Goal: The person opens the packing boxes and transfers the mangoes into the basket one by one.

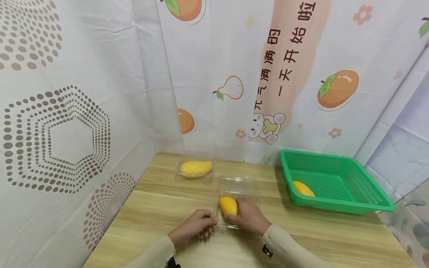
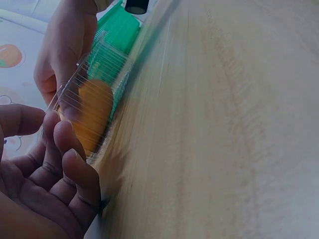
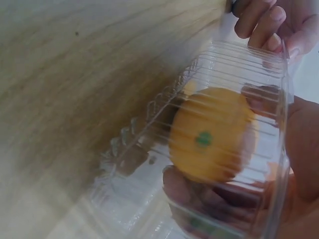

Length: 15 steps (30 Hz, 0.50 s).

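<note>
A yellow-orange mango is inside the base of a clear plastic clamshell box, whose lid lies folded back on the far side. My right hand reaches into the box and grips the mango, thumb and fingers on opposite sides. At the near left corner, my left hand pinches the box's rim between thumb and index finger; the left wrist view shows this pinch, with the other fingers loosely curled. Through the ribbed clear wall in the right wrist view, the mango shows a green spot on its end.
Further back on the left, another clear box holds a yellow mango. A green plastic basket stands at the right with an orange-yellow mango inside. Printed curtains hang behind the wooden table.
</note>
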{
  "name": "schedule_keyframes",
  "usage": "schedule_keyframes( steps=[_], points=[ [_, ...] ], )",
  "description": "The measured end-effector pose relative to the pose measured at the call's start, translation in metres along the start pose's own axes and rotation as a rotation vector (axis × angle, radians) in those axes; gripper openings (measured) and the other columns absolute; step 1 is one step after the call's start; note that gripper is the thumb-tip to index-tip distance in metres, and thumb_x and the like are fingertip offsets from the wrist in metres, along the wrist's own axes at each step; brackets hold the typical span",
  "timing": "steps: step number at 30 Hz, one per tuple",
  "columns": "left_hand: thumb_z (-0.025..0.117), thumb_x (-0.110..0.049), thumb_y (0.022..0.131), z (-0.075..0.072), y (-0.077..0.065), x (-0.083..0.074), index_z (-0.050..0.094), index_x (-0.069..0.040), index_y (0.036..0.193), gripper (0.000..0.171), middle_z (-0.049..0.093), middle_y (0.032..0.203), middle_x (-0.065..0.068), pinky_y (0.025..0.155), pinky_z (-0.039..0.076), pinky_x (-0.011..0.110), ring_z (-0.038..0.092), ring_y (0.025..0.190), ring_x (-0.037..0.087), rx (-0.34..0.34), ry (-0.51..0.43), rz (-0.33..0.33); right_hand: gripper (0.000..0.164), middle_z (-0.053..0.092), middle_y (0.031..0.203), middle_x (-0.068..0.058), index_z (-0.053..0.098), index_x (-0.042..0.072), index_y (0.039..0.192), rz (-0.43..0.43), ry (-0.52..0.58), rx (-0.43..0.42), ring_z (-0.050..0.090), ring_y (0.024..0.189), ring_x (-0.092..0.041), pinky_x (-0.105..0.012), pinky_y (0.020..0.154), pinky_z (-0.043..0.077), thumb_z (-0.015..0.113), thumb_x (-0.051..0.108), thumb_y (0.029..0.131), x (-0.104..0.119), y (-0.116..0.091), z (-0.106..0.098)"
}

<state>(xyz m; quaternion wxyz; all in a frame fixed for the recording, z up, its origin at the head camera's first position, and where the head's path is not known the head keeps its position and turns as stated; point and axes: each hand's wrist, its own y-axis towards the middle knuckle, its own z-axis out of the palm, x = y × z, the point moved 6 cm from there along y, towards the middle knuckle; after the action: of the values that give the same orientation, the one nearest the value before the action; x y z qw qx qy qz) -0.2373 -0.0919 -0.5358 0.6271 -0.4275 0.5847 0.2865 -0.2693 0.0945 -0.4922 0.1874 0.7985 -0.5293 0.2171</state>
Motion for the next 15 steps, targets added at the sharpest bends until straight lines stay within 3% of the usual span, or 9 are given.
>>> schedule_keyframes(
  steps=[8,15],
  points=[
    [0.065,-0.026,0.102,0.000,0.001,0.001,0.065,0.005,0.095,0.032,0.060,0.070,0.001,0.047,0.041,0.021,0.054,0.055,0.010,-0.007,0.002,-0.001,0.065,0.061,0.095,-0.005,0.063,-0.004,0.124,-0.003,-0.057,-0.018,0.053,0.075,-0.015,-0.032,0.062,0.047,0.086,0.037,0.079,-0.002,0.004,-0.002],
    [0.065,-0.024,0.102,0.000,0.001,0.001,0.064,0.007,0.095,0.032,0.060,0.070,0.001,0.047,0.042,0.021,0.054,0.055,0.010,-0.012,0.004,0.007,0.065,0.064,0.097,-0.007,0.065,-0.004,0.125,0.002,-0.075,-0.041,0.054,0.077,-0.015,-0.033,0.066,0.048,0.086,0.035,0.077,-0.002,0.004,-0.011]
  ],
)
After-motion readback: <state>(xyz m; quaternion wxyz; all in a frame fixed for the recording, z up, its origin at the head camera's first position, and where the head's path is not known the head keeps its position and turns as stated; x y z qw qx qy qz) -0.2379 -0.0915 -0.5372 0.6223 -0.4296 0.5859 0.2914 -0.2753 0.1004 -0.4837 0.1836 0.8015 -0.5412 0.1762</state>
